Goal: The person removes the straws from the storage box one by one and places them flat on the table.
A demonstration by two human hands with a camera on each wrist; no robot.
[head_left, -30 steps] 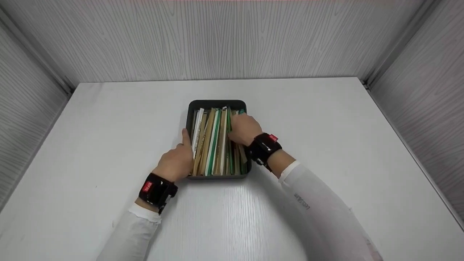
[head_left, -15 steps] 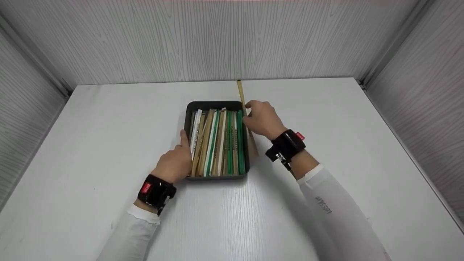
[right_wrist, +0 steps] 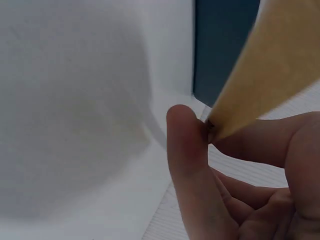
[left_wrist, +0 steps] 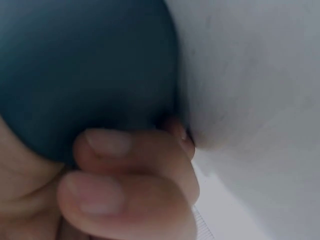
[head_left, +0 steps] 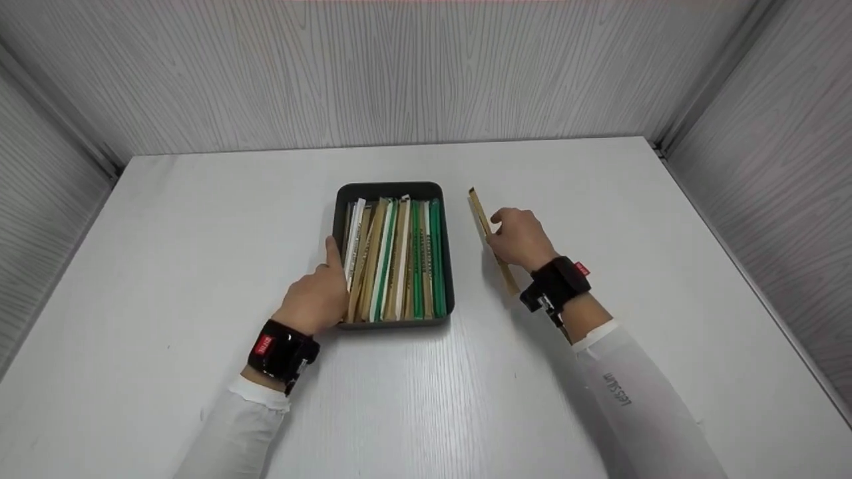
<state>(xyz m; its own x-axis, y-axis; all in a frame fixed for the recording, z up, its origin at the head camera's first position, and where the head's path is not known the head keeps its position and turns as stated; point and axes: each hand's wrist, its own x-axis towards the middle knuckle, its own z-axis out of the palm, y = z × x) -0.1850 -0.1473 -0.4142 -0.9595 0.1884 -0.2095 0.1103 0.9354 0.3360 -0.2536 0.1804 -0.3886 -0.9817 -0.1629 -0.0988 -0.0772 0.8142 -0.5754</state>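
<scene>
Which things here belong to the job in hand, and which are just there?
Part of the job, it seems:
right hand, pinching a thin tan piece
left hand, touching the dark bin
tan, white and green pieces in the bin

Just there:
black wrist straps
white tabletop
grey wood-grain panels

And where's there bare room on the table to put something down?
Left of the dark tray and left hand, right of the right hand, and between the white sleeves. Crowded: inside the tray, packed with thin pieces.
</scene>
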